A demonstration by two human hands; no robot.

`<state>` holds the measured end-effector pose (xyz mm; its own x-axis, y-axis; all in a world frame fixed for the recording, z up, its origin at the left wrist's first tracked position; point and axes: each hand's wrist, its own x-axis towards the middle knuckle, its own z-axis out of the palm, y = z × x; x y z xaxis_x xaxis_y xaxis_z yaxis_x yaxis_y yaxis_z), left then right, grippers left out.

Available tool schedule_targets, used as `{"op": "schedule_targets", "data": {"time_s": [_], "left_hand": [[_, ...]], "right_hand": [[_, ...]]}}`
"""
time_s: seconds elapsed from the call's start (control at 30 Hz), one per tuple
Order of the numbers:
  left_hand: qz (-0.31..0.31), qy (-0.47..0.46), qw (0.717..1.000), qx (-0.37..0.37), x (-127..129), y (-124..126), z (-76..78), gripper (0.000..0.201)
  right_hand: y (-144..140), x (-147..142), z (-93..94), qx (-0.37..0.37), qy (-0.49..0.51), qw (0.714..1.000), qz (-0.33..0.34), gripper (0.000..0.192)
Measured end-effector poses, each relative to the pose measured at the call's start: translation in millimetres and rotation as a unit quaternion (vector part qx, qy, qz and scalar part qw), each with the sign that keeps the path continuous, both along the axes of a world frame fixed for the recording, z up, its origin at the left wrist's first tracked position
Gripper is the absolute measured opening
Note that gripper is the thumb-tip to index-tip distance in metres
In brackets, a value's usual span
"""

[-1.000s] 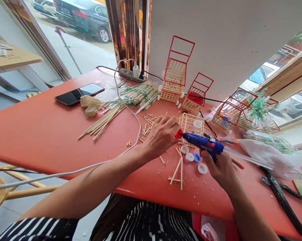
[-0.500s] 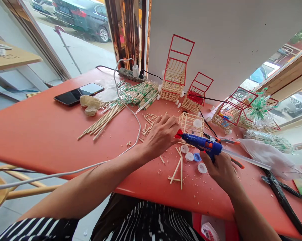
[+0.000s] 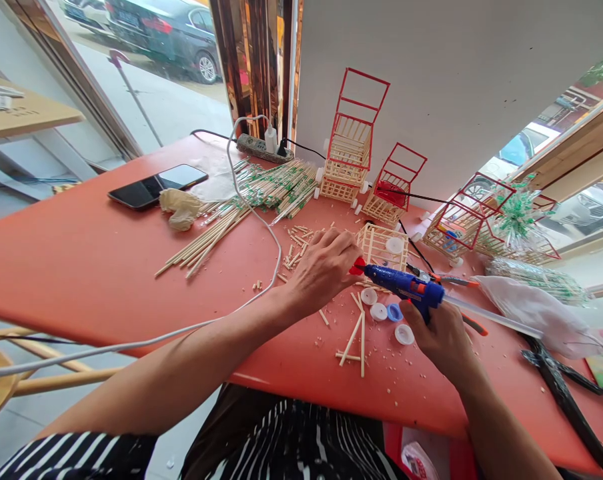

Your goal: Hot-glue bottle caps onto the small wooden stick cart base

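Observation:
In my right hand (image 3: 444, 337) is a blue hot glue gun (image 3: 399, 281), with a clear glue stick (image 3: 494, 317) sticking out of its back end. My left hand (image 3: 326, 267) pinches a small red piece (image 3: 356, 266) that looks like a bottle cap, mostly hidden by the fingers. The gun's nozzle meets this red piece. Just behind the gun lies a small wooden stick frame (image 3: 376, 240) with a white cap (image 3: 394, 246) on it. Below the gun are loose white caps (image 3: 404, 335), a blue cap (image 3: 394, 313) and short sticks (image 3: 362, 347).
Several stick-built carts with red handles (image 3: 349, 143) stand along the wall. Wooden sticks (image 3: 209, 240), wrapped chopsticks (image 3: 281, 190), a phone (image 3: 156, 187) and a power strip (image 3: 261, 149) lie left. A white cable (image 3: 276, 243) crosses the table. Pliers (image 3: 454, 280) and black cutters (image 3: 561, 387) lie right.
Almost nothing differs. The glue gun has shifted very slightly, its nozzle still at the red piece, and my left hand keeps its place.

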<state>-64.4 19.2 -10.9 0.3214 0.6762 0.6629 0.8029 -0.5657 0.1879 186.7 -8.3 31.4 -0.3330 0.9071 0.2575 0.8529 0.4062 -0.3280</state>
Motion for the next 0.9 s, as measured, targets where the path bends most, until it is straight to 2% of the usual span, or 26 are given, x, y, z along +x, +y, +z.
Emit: {"op": "schedule_targets", "data": {"time_s": [0.27, 0.9], "left_hand": [[-0.006, -0.001, 1.0, 0.009, -0.2, 0.1, -1.1, 0.025], [-0.008, -0.011, 1.0, 0.014, 0.1, -0.4, -0.4, 0.027]], "right_hand": [[-0.7, -0.7, 0.0, -0.012, 0.0, 1.0, 0.003, 0.062], [-0.4, -1.7, 0.6, 0.006, -0.002, 1.0, -0.011, 0.07]]}}
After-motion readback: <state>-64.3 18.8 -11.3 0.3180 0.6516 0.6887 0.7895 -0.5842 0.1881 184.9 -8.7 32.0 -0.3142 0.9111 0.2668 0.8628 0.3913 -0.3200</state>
